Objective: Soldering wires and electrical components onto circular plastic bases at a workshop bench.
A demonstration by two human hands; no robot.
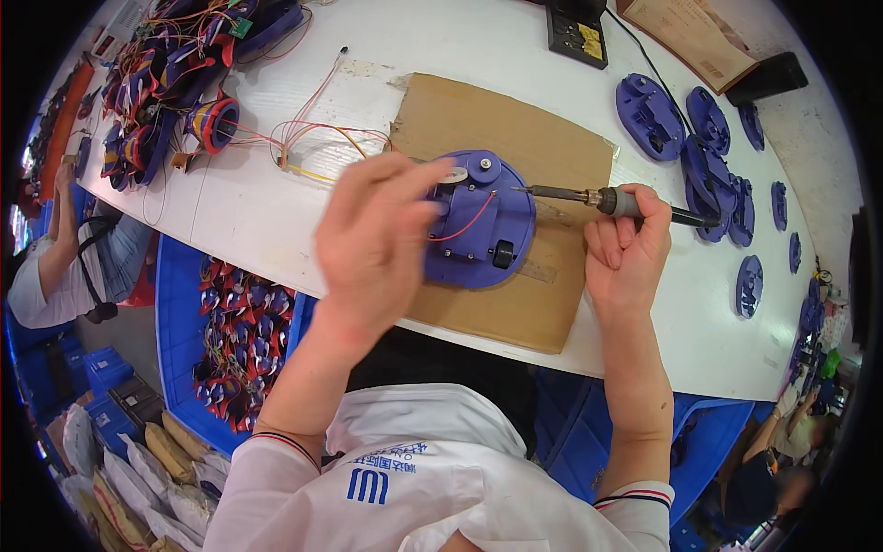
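My right hand (pixel 633 247) grips a soldering iron (pixel 618 202) by its handle. The iron's thin tip points left, close to a red wire end on a round purple plastic base (pixel 471 225). That base lies on a cardboard sheet (pixel 506 106) and carries a boxy housing, a small black wheel (pixel 503 254) and a grey disc. Over the base's left side is my left hand (pixel 372 239), smeared by motion. Its fingers hide part of the base, and whether they hold anything cannot be made out. Thin red and yellow wires (pixel 317 173) run out left of that hand.
Wired purple and red shells (pixel 166 83) pile up at the far left. Several purple bases (pixel 651 115) lie on the right, near the iron's black cord. A black box with a yellow sponge (pixel 589 39) sits at the back. A blue bin (pixel 175 313) of parts stands below the table's left edge.
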